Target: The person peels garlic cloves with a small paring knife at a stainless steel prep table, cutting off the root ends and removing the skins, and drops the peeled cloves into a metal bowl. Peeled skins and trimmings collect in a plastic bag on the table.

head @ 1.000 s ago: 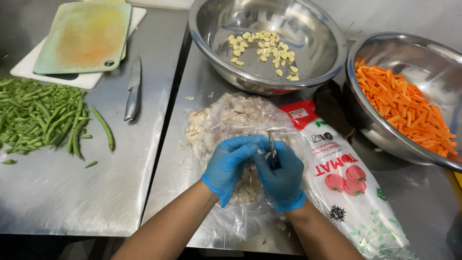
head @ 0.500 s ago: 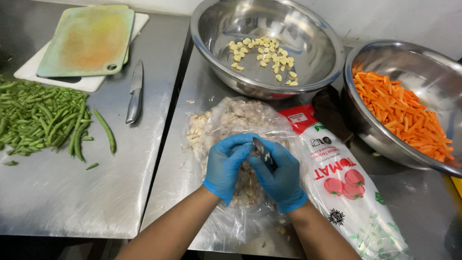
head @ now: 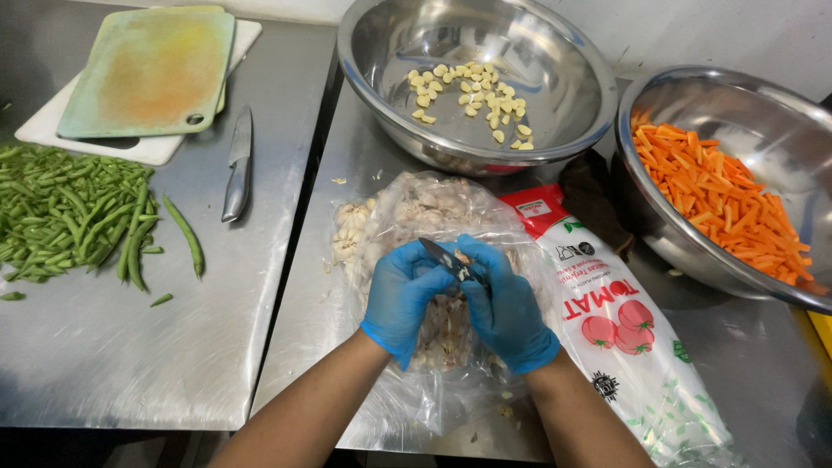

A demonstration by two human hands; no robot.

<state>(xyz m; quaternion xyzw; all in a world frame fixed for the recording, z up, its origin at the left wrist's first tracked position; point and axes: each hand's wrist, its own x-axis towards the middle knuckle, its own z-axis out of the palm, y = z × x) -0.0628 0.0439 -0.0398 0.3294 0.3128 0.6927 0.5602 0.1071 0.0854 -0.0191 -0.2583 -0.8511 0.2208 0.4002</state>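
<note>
The blue-gloved fingers of the right hand [head: 507,314] are curled tight around the handle of a small dark-bladed paring knife [head: 446,258], whose blade slants up and to the left across the fingertips of the left hand [head: 406,297]. The left hand, also in a blue glove, pinches a small pale garlic clove [head: 462,257] between thumb and forefingers, right against the blade; the clove is mostly hidden, so its state is hard to tell. Both hands touch each other and hover just above a crumpled clear plastic bag of unpeeled garlic and papery skins [head: 407,217], which lies open on the brushed stainless-steel table [head: 364,147].

Just to the right of the hands lies a long white plastic packet printed with red tomatoes [head: 624,329], one end tucked under the rims of the bowls. Beyond the bag stands a large round stainless-steel bowl [head: 381,78] with a scatter of peeled cream-coloured garlic cloves [head: 472,95] in it. To its right, a second steel bowl [head: 780,113] holds orange carrot sticks [head: 719,195].

A dark seam divides this table from a second steel table [head: 130,347] on the left. There lie a heap of green beans [head: 65,212], a steel kitchen knife [head: 237,165], and a stained green cutting board [head: 147,69] stacked on a white cutting board [head: 139,149]. A pale wall [head: 737,35] rises behind the bowls.
</note>
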